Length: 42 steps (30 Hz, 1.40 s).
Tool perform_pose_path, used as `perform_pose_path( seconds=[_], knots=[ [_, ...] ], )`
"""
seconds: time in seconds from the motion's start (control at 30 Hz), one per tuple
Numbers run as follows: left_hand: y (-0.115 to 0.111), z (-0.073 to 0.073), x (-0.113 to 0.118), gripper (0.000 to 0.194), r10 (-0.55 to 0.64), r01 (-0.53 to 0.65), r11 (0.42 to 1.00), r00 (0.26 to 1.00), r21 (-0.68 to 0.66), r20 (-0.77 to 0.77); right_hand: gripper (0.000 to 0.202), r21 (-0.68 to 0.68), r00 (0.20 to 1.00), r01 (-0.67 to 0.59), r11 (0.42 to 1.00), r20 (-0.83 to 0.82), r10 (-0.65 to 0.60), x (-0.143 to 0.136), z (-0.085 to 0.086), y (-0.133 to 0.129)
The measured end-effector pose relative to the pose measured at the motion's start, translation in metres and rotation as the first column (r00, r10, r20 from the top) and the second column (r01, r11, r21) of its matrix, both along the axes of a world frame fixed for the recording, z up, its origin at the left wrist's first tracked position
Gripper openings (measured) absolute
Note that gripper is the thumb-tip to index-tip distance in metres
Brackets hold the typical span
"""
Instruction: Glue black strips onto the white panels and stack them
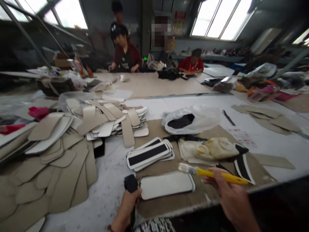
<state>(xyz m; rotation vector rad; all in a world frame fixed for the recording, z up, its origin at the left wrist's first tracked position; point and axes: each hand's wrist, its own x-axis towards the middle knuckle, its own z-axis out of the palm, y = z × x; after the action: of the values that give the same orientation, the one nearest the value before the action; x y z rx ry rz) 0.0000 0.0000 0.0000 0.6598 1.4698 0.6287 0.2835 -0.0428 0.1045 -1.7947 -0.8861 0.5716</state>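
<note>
My right hand (228, 190) is closed around the yellow handle of a paintbrush (220, 176). The brush's pale bristles hang just over the far right part of a white rounded panel (166, 185); whether they touch it I cannot tell. At the panel's left end is my left hand (127, 203), its fingers closed on a black strip (130, 183) that shows above and below the hand. Beyond the panel lies a small stack of white panels with black strips (148, 155) down their middles. A glue-stained pale container (214, 149) lies on its side behind the brush.
Beige and white cut pieces (67, 167) cover the table's left side. A clear plastic bag (202, 117) with black material sits behind the brown board (154, 125). A curved black-and-white piece (243, 167) lies at right. People work at a far table (149, 85).
</note>
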Motion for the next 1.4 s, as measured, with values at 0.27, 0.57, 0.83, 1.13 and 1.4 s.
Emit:
perform_pose_path(
  seconds=[0.27,0.57,0.83,1.13,1.4],
  knots=[
    [-0.003,-0.015,-0.005,0.027,-0.040,0.040,0.999,0.995,-0.006,0.094,0.037,-0.102,0.909,-0.193,0.976,-0.393,0.138,-0.105,-0.059,-0.010],
    [-0.002,-0.026,-0.006,0.025,-0.069,0.069,0.998,0.995,-0.005,0.065,0.033,-0.086,0.896,-0.206,0.975,-0.417,0.153,-0.127,-0.092,-0.003],
    [-0.002,-0.020,-0.001,0.027,-0.053,0.053,0.999,0.998,-0.003,-0.016,0.023,-0.092,0.979,-0.177,0.980,0.083,0.185,-0.094,-0.103,-0.011],
    [0.000,-0.021,0.003,0.032,-0.055,0.053,0.998,0.994,-0.023,-0.093,0.016,-0.065,0.831,-0.087,0.994,0.545,0.109,-0.044,-0.089,-0.015],
    [0.001,-0.022,0.002,0.034,-0.074,0.071,0.997,0.990,-0.033,-0.122,0.013,-0.031,0.710,-0.132,0.991,0.694,0.116,-0.033,-0.066,-0.021]
  ],
)
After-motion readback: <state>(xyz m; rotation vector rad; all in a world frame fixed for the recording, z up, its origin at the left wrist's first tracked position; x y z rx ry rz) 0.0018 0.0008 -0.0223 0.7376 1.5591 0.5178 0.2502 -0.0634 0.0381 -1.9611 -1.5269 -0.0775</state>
